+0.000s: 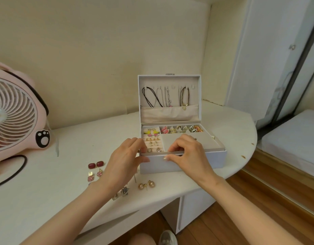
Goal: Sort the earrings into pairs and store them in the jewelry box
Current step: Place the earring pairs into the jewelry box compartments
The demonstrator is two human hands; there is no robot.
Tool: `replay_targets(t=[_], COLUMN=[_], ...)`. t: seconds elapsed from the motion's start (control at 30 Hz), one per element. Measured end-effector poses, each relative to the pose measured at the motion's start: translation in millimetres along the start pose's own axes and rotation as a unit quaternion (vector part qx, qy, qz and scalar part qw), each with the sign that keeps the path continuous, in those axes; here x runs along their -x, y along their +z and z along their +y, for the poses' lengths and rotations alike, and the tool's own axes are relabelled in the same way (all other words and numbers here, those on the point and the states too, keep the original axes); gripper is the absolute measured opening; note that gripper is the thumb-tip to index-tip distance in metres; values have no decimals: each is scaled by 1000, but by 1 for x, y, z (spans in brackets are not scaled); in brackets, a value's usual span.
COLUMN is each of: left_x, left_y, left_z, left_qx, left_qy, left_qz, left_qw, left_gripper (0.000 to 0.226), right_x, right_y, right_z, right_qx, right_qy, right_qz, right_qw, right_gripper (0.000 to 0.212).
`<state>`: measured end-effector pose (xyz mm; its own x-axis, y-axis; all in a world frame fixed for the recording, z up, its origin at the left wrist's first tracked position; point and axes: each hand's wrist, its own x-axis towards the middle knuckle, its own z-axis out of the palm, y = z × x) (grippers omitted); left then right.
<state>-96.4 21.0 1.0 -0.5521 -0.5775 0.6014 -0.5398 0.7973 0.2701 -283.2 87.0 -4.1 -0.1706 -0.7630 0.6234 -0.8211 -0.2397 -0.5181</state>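
Both hands grip the front rim of the open jewelry box [184, 163] on the worktop [46, 183], left hand [125, 160] and right hand [186, 152] with fingers curled on its tray edge, while unsorted earrings [96, 165] lie just left.

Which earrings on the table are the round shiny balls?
The gold pearl-like pair at the table's front edge, just in front of the jewelry box. The dark red pair is rectangular, and the pink earrings farther left are flat and sparkly.
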Motion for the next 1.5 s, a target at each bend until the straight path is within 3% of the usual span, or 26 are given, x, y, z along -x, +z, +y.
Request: replay_targets(t=[0.17, 0.3, 0.37, 0.47, 0.53, 0.63, 0.73, 0.83, 1.0, 1.07, 1.2, 1.27, 1.3, 1.33, 1.4, 1.43, 1.5], left_x=[1, 3, 8, 21, 28, 28, 23, 16, 9, 7, 4, 3, 2, 2, 1, 2, 4], left_y=[1, 1, 2, 11, 19, 24, 27, 29, 33, 36, 38, 37, 37, 38, 42, 44, 49], left_z=[-4, 0, 11, 35, 51, 67, 77, 81, 79, 77, 76, 76, 75, 74, 71, 68, 65], left_qx=[-2, -58, -134, -176, -188, -234, -281, -308, -332, -332, -324, -324, -329, -337, -355, -356, -354], left_qy=[-1, 19, 50, 115, 181, 241, 263, 276, 283, 282, 276, 274, 269, 263, 243, 223, 183], left_qz=[-4, 1, -2, -6, 12, 19, 13, 18, 5, -1, -11, -12, -17, -20, -10, -5, -3], left_qw=[1000, 998, 990, 978, 965, 942, 923, 910, 900, 900, 905, 905, 905, 904, 903, 907, 917], left_gripper=[19, 22, 33, 53, 44, 41, 40, 45, 47, 45, 51, 58, 63, 66, 65, 64, 66], right_x=[5, 3, -2, -12, -13, -13, -14, -15, -20, -20, -22, -24, -25, -27, -27, -26, -23], right_y=[4, -4, -19, -50, -69, -80, -76, -73, -78, -79, -77, -78, -81, -84, -88, -88, -83], right_z=[-4, -5, 5, 38, 59, 69, 62, 58, 60, 60, 61, 59, 55, 48, 33, 30, 29], right_qx=[32, 9, 13, 169, 250, 201, 233, 287, 246, 224, 282, 206, 97, -49, -303, -352, -322], right_qy=[-15, -12, 28, 127, 206, 260, 202, 161, 199, 193, 169, 176, 200, 229, 247, 241, 229], right_qz=[24, -19, 0, 70, 44, 1, 39, 77, 2, 0, 9, 79, 121, 146, 140, 127, 111], right_qw=[999, 1000, 1000, 975, 945, 944, 951, 941, 949, 955, 944, 959, 967, 961, 910, 895, 912], right_gripper=[22, 15, 17, 20, 28, 27, 10, 14, 7, 11, 13, 11, 10, 10, 14, 17, 15])
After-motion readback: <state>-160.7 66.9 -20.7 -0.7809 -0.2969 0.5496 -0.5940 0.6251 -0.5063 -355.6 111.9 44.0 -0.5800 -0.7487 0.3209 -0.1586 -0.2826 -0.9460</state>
